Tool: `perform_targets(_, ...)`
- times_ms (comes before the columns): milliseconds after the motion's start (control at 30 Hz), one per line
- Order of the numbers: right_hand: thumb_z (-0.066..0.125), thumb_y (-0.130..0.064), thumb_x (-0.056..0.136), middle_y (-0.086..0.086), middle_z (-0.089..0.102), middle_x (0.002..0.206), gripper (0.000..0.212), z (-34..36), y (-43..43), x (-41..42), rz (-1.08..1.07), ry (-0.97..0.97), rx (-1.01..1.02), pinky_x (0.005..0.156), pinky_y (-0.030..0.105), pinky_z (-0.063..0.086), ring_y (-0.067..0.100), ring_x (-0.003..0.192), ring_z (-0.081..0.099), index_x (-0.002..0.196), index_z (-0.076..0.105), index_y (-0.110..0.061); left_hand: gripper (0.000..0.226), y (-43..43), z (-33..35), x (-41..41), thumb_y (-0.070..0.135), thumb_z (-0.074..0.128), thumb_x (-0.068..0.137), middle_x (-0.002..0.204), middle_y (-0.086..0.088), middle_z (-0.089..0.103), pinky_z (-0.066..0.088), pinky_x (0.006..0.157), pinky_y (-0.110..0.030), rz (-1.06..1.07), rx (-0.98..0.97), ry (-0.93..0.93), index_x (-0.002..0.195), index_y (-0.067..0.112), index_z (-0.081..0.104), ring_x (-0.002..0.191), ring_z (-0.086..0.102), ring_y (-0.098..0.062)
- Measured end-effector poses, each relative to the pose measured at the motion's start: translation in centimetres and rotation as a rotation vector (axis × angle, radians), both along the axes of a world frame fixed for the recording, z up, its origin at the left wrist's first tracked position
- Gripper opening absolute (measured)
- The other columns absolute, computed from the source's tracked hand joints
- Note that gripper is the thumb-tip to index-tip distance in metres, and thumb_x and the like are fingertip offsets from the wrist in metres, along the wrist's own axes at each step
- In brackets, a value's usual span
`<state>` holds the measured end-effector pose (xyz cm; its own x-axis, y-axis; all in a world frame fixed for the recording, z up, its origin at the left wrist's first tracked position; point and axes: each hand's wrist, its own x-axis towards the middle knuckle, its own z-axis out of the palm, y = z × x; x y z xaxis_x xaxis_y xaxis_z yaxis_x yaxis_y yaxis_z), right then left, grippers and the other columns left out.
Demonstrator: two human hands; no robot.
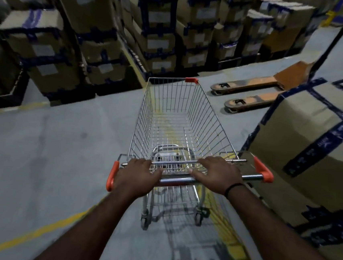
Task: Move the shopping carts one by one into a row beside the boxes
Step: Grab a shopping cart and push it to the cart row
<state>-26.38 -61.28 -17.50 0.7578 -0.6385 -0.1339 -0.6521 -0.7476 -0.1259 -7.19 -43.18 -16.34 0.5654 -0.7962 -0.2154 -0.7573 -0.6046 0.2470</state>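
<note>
Left grip [139, 176]: closed round the handle bar [175, 180], close to its left orange end cap.
Right grip [217, 174]: holds the same bar right of the middle, fingers draped over it, thumb along the bar; a black band [234, 188] sits on the wrist.
Shopping cart [207, 120]: stands on the floor [48, 160] over a yellow line, its front pointing at the stacked boxes [154, 34].
Big taped box [313, 131]: just beside the cart's right side.
Pallet jack [252, 89]: orange forks on the floor beyond the cart's front right corner, apart from it.
</note>
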Motion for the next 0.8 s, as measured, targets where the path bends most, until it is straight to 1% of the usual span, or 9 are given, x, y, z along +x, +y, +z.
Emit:
perform_targets(133,0.006,-0.098,0.069,-0.003,0.058,0.138,0.106,-0.1,-5.4,2.8,0.06,-0.005,0.027,0.099,0.044,0.046,0.023,0.129,0.048,0.138,0.053,-0.033,0.062,-4.0,0.2,1.4,0.066,0.033,0.095,0.141,-0.001,0.055,0.043,0.101,-0.046,0.076,-0.011,-0.001,0.135,0.024,0.055,0.133,0.044,-0.021)
perform_targets(233,0.015,-0.092,0.076,-0.002,0.057,0.139,0.095,-0.2,-9.0,5.2,0.11,0.003,0.016,0.1,0.044,0.046,0.023,0.129,0.048,0.139,0.052,-0.033,0.065,-6.7,0.2,3.0,0.068,0.033,0.093,0.139,-0.001,0.057,0.044,0.1,-0.046,0.122,-0.007,0.008,0.135,0.024,0.056,0.131,0.045,-0.022)
perform_targets(333,0.018,-0.092,0.077,-0.002,0.057,0.139,0.093,-0.4,-12.4,8.2,0.137,0.0,0.017,0.1,0.043,0.046,0.023,0.129,0.048,0.14,0.052,-0.033,0.065,-9.5,0.2,5.2,0.069,0.033,0.092,0.138,-0.001,0.057,0.044,0.1,-0.045,0.17,0.005,0.011,0.134,0.024,0.056,0.131,0.046,-0.022)
perform_targets(567,0.013,-0.094,0.073,-0.009,0.06,0.135,0.097,-0.1,-20.8,16.8,0.222,0.002,-0.015,0.097,0.043,0.046,0.018,0.127,0.049,0.139,0.053,-0.037,0.068,-16.7,0.2,11.9,0.066,0.031,0.089,0.133,-0.005,0.059,0.043,0.096,-0.044,0.249,-0.009,0.023,0.13,0.02,0.059,0.126,0.048,-0.023)
perform_targets(633,0.007,-0.097,0.069,-0.01,0.06,0.135,0.103,0.1,-23.3,19.8,0.238,0.002,-0.018,0.098,0.042,0.046,0.018,0.128,0.049,0.138,0.054,-0.037,0.067,-19.0,0.2,14.4,0.065,0.031,0.089,0.131,-0.006,0.059,0.043,0.096,-0.043,0.267,-0.02,0.024,0.128,0.019,0.06,0.124,0.049,-0.024)
perform_targets(700,0.0,-0.1,0.064,-0.009,0.061,0.134,0.112,0.3,-25.8,23.0,0.253,-0.004,-0.001,0.099,0.043,0.046,0.018,0.128,0.05,0.137,0.056,-0.036,0.065,-21.3,0.4,17.0,0.065,0.031,0.091,0.128,-0.007,0.059,0.043,0.091,-0.042,0.276,-0.024,0.032,0.125,0.018,0.061,0.122,0.05,-0.025)
perform_targets(733,0.0,-0.1,0.065,-0.009,0.06,0.135,0.112,0.4,-27.0,24.6,0.261,-0.006,0.006,0.099,0.043,0.046,0.017,0.128,0.05,0.138,0.055,-0.036,0.064,-22.3,0.6,18.4,0.064,0.032,0.092,0.128,-0.008,0.059,0.043,0.09,-0.042,0.278,-0.024,0.036,0.124,0.017,0.061,0.121,0.05,-0.026)
perform_targets(800,0.008,-0.097,0.071,-0.009,0.059,0.137,0.103,0.4,-29.2,27.5,0.273,-0.001,0.017,0.1,0.044,0.046,0.016,0.128,0.049,0.139,0.054,-0.036,0.065,-24.2,0.7,21.0,0.063,0.032,0.093,0.129,-0.01,0.059,0.042,0.093,-0.042,0.287,-0.025,0.042,0.125,0.014,0.06,0.122,0.049,-0.028)
